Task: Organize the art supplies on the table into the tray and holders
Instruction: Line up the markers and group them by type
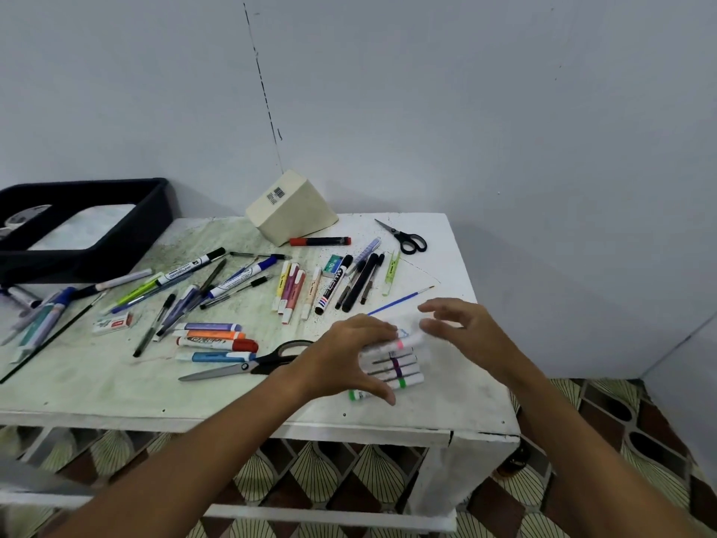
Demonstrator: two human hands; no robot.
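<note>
**A:** So the bundle of white markers [392, 363] sits near the front right of the counter [446, 405], stacked side by side with pink, purple and green bands showing. The left hand [345, 355] is arched over the bundle's left end, fingers spread on top and thumb reaching under toward the near side, so it looks about to gather them, not clamped on yet. The right hand [458, 324] hovers just past the far right end, fingers loose and blurred, holding nothing.

**B:** I'd squeeze from both ends at once, then. Round barrels roll, so pinch the stack flat between the palms and lift it level, otherwise the middle ones slip out.

**A:** Agreed. Watch the big scissors [248, 363] just left of the left wrist, blades pointing left. The thin blue brush [399, 300] lies right behind the bundle too.

**B:** Edge-wise, the near lip of the counter is close, so a dropped marker probably goes to the tiled floor [620, 440]. The dark tray [97, 242] is way over at the far left, across the whole scatter of pens [217, 281].

**A:** Carry high over that mess. The cream holder [295, 211] at the far middle is nearer.
</note>
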